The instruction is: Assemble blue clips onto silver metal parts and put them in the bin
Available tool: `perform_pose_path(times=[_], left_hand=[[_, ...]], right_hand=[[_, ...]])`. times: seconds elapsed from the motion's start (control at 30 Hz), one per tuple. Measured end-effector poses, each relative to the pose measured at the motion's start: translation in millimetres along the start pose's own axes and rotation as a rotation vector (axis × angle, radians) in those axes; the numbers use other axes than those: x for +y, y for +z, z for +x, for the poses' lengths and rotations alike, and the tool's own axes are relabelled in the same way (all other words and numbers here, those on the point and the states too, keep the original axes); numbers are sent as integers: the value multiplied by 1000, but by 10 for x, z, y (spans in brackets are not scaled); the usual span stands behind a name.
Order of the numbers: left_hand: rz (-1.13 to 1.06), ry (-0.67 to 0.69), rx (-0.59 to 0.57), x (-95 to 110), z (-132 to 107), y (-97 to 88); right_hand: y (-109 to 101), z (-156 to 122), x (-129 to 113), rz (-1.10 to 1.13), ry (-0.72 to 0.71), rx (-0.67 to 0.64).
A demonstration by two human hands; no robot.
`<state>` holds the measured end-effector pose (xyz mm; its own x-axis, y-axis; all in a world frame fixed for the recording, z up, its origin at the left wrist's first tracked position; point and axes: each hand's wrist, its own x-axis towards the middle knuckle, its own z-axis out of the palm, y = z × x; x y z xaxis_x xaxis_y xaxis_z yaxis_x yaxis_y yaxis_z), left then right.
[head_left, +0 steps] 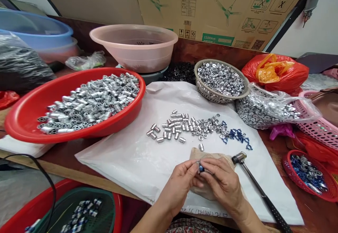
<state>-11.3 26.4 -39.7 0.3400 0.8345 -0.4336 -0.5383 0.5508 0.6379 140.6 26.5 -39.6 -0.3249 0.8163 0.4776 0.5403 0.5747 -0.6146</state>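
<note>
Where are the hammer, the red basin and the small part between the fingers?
Hammer (239, 157): head view, on its metal head.
Red basin (142, 93): head view, on its right rim.
Small part (201, 168): head view, on its blue area.

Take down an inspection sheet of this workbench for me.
Surface: white plastic sheet over a wooden bench.
Job's things: small metal cylinders and blue pieces lying in a band on the sheet; a small metal-and-blue part between the fingers.
Grippers: left hand and right hand both pinch that part.
Clutter: hammer on the sheet, red basin of cylinders, metal basket.
Cables: black cable at lower left.
Surroundings: fan carton, pink basin.
</note>
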Motion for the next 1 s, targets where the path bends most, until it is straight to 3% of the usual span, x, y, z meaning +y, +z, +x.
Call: perform_pose_path(times=[0.27,0.37,0.43,0.53,0.67,0.77,0.9,1.0], left_hand=[[11,-296,-308,65,55,-207],[11,-277,-289,58,30,-237],[-53,-246,-221,58,16,-217],[-180,-179,-93,84,12,-147],[-268,-138,-9,117,37,-59],[-259,-89,7,100,77,-41],[-216,-61,-16,37,120,-30],[-180,-39,-44,4,120,-1]], right_hand=[[-116,-37,9,259,188,-118],[-170,137,104,315,174,-390],[-167,336,264,143,224,-485],[-83,642,581,-206,376,-339],[-2,785,770,-306,412,-258],[-101,626,607,-231,330,-272],[-247,295,254,59,177,-273],[-237,143,104,164,250,-193]])
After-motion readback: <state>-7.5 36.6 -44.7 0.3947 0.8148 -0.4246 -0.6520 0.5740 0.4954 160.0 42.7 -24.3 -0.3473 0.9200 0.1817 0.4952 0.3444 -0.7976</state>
